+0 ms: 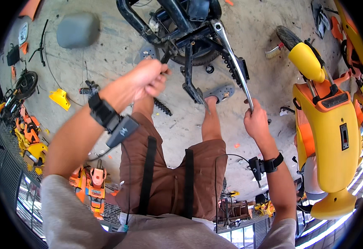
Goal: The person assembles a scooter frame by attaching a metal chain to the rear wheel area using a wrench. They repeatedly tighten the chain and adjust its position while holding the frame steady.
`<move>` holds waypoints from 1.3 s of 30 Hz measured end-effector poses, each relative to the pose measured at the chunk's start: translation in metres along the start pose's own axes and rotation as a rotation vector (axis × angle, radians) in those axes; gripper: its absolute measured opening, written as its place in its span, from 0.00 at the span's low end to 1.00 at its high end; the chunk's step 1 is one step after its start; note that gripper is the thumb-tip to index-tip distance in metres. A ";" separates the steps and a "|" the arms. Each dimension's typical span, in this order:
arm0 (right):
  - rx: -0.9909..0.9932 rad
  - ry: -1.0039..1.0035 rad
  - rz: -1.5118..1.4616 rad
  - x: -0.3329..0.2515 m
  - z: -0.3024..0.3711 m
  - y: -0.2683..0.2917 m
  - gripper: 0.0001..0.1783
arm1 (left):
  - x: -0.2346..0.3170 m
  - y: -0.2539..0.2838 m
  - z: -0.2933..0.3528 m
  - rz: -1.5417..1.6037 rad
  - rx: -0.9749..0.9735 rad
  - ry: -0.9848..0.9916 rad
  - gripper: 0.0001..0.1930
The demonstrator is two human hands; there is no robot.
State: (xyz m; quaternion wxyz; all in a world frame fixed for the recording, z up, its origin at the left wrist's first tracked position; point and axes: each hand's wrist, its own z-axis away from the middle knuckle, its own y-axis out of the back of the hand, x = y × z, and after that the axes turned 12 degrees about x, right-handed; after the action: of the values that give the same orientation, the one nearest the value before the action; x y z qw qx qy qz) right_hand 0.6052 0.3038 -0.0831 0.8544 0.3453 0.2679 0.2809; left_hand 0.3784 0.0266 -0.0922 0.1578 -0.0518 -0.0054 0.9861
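Observation:
A motorbike's black metal frame (pixel 181 25) stands in front of me. My right hand (pixel 257 121) is wrapped round the lower end of a long silver wrench (pixel 234 62). The wrench slants up and left, and its round head lies at the frame beside the black coil spring (pixel 228 68). On the left, my left hand (pixel 149 79) is closed round a short dark tool handle (pixel 166 57) that reaches up to the frame's lower left part; its exact kind I cannot make out. Between my hands, a black metal stand (pixel 190 79) hangs down from the frame.
A grey seat (pixel 78 30) lies on the concrete floor at the far left, near a yellow plastic piece (pixel 60 99). To the right stands a yellow and orange motorbike body (pixel 331 128). A loose black spring (pixel 163 107) and a brush (pixel 274 50) lie on the floor.

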 end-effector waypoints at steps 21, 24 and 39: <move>0.041 0.009 -0.007 -0.001 0.006 -0.005 0.17 | -0.130 -0.125 -0.095 0.023 0.772 -0.812 0.19; 0.026 -0.013 -0.009 0.000 0.004 -0.005 0.17 | -0.134 -0.122 -0.109 0.067 0.755 -0.820 0.19; -0.006 -0.055 -0.023 -0.005 0.004 -0.001 0.17 | -0.112 -0.135 -0.110 0.173 0.818 -0.767 0.21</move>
State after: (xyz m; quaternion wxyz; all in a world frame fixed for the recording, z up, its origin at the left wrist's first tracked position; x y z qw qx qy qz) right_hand 0.6043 0.2982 -0.0802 0.8655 0.3474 0.2475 0.2624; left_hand 0.5380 0.1190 -0.1870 0.0704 0.3753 0.3246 0.8654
